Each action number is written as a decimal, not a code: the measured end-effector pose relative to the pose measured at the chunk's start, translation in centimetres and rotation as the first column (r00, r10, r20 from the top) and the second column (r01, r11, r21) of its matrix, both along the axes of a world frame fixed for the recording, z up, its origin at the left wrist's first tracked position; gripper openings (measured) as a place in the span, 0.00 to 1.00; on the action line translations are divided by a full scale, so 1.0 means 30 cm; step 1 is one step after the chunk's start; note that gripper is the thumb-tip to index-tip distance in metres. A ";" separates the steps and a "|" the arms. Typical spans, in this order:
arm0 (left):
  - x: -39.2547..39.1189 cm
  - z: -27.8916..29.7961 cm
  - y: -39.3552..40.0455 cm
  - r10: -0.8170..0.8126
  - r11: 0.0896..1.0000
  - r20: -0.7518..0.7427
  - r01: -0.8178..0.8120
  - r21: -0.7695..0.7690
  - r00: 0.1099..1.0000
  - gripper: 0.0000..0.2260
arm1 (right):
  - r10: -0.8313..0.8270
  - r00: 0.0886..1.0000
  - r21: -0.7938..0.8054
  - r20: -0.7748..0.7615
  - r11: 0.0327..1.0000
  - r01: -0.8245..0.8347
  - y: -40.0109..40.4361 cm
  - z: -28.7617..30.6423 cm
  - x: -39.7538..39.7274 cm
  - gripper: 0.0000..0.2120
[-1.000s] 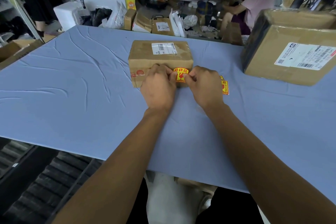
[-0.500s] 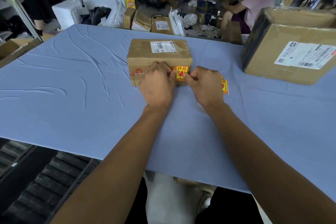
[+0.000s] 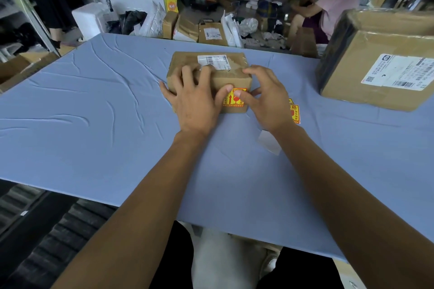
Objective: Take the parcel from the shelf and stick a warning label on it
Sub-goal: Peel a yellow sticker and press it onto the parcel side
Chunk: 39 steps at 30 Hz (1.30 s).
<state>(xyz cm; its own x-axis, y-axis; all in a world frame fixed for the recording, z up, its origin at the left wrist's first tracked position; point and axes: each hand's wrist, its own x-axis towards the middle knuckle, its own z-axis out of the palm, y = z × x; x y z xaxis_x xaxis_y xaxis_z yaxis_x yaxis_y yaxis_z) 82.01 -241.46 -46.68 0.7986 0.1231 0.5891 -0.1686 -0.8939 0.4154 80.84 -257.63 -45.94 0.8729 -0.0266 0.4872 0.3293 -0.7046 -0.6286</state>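
The parcel is a small brown cardboard box lying on the blue table, with a white shipping label on its top. A yellow and red warning label is stuck on its near face. My left hand lies over the parcel's left half, fingers spread on the top and thumb on the warning label. My right hand wraps the parcel's right corner, its thumb pressed on the same label.
A strip of spare warning labels lies just right of my right hand, and a white backing slip under my wrist. A large taped carton stands at the right. Boxes and bags crowd the floor past the table's far edge.
Both hands were curled at the parcel's near face, pinching the label. Now the fingers have spread over the top and right corner, with only the thumbs on the label.
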 end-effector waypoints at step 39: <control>-0.018 -0.030 0.048 -0.093 0.996 0.068 0.094 -0.003 0.993 0.31 | -0.011 1.000 0.124 -0.013 0.992 0.013 0.005 -0.001 -0.020 0.17</control>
